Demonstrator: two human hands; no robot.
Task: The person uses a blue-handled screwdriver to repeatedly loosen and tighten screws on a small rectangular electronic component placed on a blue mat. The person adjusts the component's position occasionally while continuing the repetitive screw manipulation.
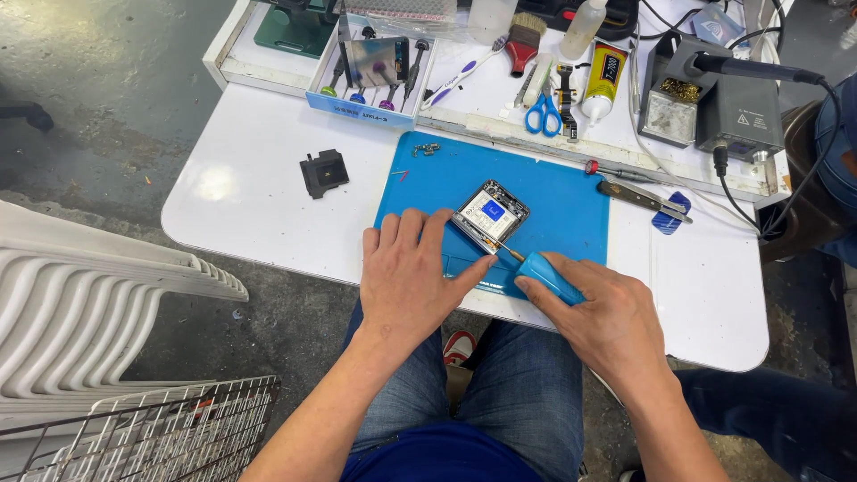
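Blue-handled screwdriver (pixel 546 275), item one: I see it gripped in my right hand (pixel 607 321), fingers clenched around the handle, the thin metal shaft angled up and left so its tip meets the near edge of the opened device.

Opened device (pixel 490 214), item two: a small rectangular electronic unit with its back off, showing a blue component and pale metal framing. It lies tilted near the middle of the blue work mat (pixel 571 201), toward the mat's front edge. My left hand (pixel 406 277) rests flat beside it, fingers spread and released, the thumb and forefinger pressing the unit's near corner to steady it rather than closing around it.

Step in hand, as I judge it: working a screw at the device's lower edge. The next move seems to call for a steady tip and firm bracing from the left hand so the unit does not slide.

Surroundings, outward:
- small loose parts (pixel 426 149) near the mat's back left corner
- black square component (pixel 324 171) on the white table (pixel 259 205), left of the mat
- red-handled screwdriver (pixel 616 170) and tweezers (pixel 644 199) at the mat's right edge
- blue scissors (pixel 543 113), a brush (pixel 525 40), a yellow bottle (pixel 604 78) along the table's back edge
- tray of screwdrivers (pixel 373 76) at the back left
- soldering station (pixel 728 98) at the back right corner
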